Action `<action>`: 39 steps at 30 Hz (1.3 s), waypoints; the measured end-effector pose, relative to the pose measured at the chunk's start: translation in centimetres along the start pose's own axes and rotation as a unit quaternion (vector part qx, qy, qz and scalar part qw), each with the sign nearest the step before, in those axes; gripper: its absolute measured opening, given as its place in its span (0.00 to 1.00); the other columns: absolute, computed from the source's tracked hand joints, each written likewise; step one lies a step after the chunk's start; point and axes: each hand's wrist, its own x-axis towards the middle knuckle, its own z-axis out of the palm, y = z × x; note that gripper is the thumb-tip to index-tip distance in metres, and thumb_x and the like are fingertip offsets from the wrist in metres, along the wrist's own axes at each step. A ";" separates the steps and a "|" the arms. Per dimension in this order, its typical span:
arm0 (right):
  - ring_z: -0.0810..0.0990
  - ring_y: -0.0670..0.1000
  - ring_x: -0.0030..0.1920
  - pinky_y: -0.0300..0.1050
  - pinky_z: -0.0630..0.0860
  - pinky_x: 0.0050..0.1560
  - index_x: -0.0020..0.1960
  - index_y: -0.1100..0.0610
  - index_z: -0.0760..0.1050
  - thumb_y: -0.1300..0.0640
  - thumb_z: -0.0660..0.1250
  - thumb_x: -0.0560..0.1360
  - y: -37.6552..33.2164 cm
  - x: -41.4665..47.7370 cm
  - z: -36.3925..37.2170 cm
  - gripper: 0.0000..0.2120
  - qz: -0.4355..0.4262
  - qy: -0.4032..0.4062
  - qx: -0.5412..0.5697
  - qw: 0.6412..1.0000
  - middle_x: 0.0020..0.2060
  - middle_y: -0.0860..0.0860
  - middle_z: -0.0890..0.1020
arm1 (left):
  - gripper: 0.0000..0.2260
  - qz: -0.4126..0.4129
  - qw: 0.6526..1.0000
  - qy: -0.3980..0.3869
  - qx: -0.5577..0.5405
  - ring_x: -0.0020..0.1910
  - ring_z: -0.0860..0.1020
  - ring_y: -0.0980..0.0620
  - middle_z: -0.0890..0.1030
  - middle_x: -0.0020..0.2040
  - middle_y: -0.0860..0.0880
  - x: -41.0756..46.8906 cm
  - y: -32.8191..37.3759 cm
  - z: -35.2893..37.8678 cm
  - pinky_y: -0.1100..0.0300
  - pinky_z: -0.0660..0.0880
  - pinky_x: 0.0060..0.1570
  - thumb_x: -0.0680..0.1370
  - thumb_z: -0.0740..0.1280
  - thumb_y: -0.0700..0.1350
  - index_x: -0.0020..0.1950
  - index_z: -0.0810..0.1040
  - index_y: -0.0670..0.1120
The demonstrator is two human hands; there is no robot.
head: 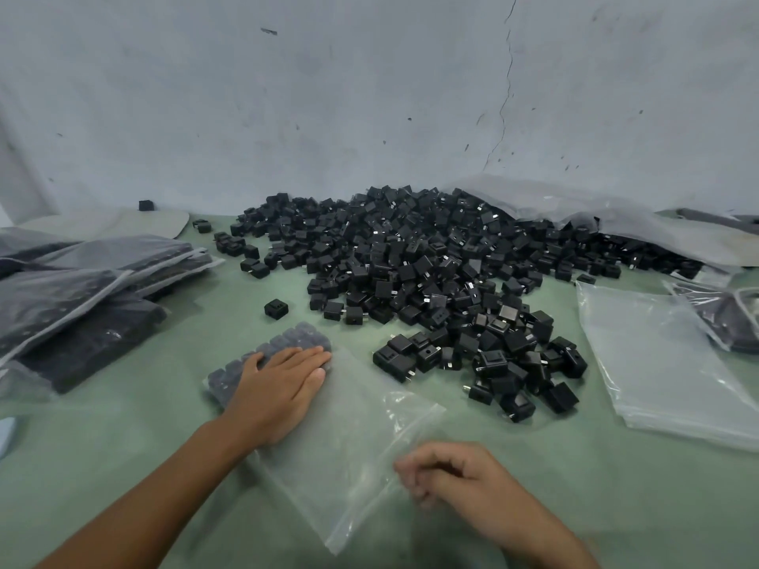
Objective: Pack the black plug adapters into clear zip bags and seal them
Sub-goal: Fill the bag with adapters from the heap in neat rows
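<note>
A clear zip bag (pixel 353 437) lies flat on the green table in front of me, with a row of black plug adapters (pixel 283 342) inside its far end. My left hand (pixel 279 392) rests flat on the bag, fingers straight, pressing on the adapters. My right hand (pixel 447 478) is at the bag's near right edge with curled fingers that pinch the plastic. A big heap of loose black plug adapters (pixel 431 273) covers the middle of the table beyond the bag.
Filled, sealed bags (pixel 82 297) are stacked at the left. A pile of empty clear bags (pixel 665 355) lies at the right, with a large plastic sack (pixel 616 223) behind the heap. One stray adapter (pixel 276 309) sits alone near the bag. A grey wall stands behind.
</note>
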 end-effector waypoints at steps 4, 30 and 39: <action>0.79 0.46 0.35 0.38 0.75 0.35 0.45 0.49 0.84 0.66 0.65 0.79 -1.1 1.2 -3.7 0.15 -0.018 0.181 -0.060 0.982 0.40 0.48 0.84 | 0.22 0.001 1.000 -0.007 0.005 0.77 0.55 0.61 0.58 0.78 0.65 0.0 0.0 0.2 0.45 0.48 0.76 0.84 0.43 0.59 0.78 0.58 0.64; 0.85 0.56 0.38 0.53 0.83 0.43 0.53 0.53 0.78 0.60 0.55 0.81 -5.3 6.1 -4.2 0.13 -0.011 0.230 0.110 0.967 0.48 0.60 0.82 | 0.26 0.004 1.000 0.015 -0.017 0.76 0.58 0.62 0.62 0.76 0.66 -0.2 -0.3 0.4 0.46 0.49 0.75 0.79 0.39 0.62 0.76 0.61 0.66; 0.82 0.57 0.34 0.47 0.81 0.37 0.58 0.50 0.82 0.67 0.63 0.79 -1.8 -2.2 0.4 0.16 0.098 0.062 0.138 0.984 0.38 0.60 0.84 | 0.26 0.003 1.000 0.018 -0.023 0.76 0.58 0.63 0.62 0.75 0.66 0.0 -0.5 0.7 0.45 0.49 0.75 0.80 0.40 0.62 0.76 0.62 0.65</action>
